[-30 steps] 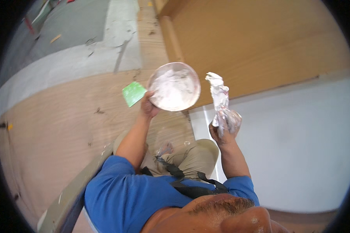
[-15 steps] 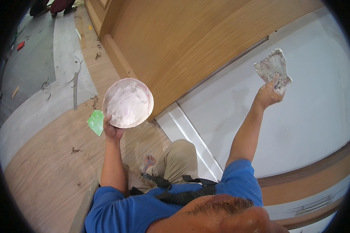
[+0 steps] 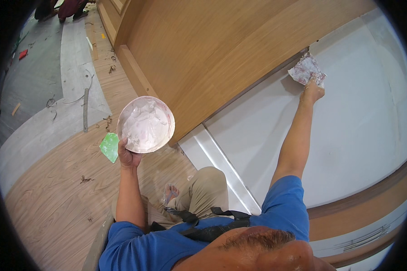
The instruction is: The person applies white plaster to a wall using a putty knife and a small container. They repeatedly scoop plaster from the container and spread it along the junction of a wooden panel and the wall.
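Observation:
My left hand [image 3: 129,155] grips a round bowl [image 3: 145,124] of pale pinkish-white paste by its near-left side, fingers curled round it. A green flat square piece [image 3: 109,147] lies beyond it to the left. My right hand [image 3: 312,90] is closed on a paste-smeared flat scraper [image 3: 305,67] at the end of my outstretched arm. The scraper is over the white panel [image 3: 348,126], at the lower edge of the tan wooden panel [image 3: 199,58]; whether it touches the surface I cannot tell. My trousered knee is bent below the bowl.
The wood-look floor [image 3: 54,189] runs left, beside grey sheeting [image 3: 36,95] with scraps and a red item [image 3: 23,53]. Another person [image 3: 69,10] is partly seen at the top left. A curved brown edge [image 3: 357,212] borders the white panel at lower right.
My right hand has swung up and right with the scraper, now at the wooden panel's edge. The view has turned, bringing the bowl left and slightly down in the picture.

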Demonstrator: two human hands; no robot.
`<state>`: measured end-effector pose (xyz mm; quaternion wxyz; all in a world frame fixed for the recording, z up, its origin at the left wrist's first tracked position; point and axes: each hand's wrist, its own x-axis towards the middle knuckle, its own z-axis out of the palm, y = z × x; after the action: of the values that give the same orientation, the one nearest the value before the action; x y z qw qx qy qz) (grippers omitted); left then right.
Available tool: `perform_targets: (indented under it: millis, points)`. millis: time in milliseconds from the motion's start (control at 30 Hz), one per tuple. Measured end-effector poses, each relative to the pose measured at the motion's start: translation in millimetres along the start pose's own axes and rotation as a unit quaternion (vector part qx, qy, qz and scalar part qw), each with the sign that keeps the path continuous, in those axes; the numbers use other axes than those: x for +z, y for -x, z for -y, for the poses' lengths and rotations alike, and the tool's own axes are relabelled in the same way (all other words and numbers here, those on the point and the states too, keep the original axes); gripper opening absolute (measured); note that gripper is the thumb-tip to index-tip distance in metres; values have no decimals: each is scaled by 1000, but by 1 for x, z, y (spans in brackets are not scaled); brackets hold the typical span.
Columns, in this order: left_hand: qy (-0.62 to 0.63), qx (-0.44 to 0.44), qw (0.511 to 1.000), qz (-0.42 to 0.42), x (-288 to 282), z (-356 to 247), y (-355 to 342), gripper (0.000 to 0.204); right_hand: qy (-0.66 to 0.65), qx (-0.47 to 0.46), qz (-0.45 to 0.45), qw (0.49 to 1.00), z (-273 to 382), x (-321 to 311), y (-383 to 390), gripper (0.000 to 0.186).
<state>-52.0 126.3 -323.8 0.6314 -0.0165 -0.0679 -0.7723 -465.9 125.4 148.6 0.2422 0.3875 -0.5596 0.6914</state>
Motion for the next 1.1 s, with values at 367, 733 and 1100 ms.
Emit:
perform_targets:
  millis: [367, 733, 1100]
  points:
    - [-6, -2, 1000, -11, -5, 1, 0, 75, 378, -80, -55, 921, -2, -9, -32, 51]
    - [4, -9, 1000, -11, -4, -3, 2, 74, 487, -89, -12, 869, -4, -16, -38, 66]
    - [4, -4, 1000, -2, 2, -1, 2, 72, 466, -121, -39, 875, 8, -17, -4, 52]
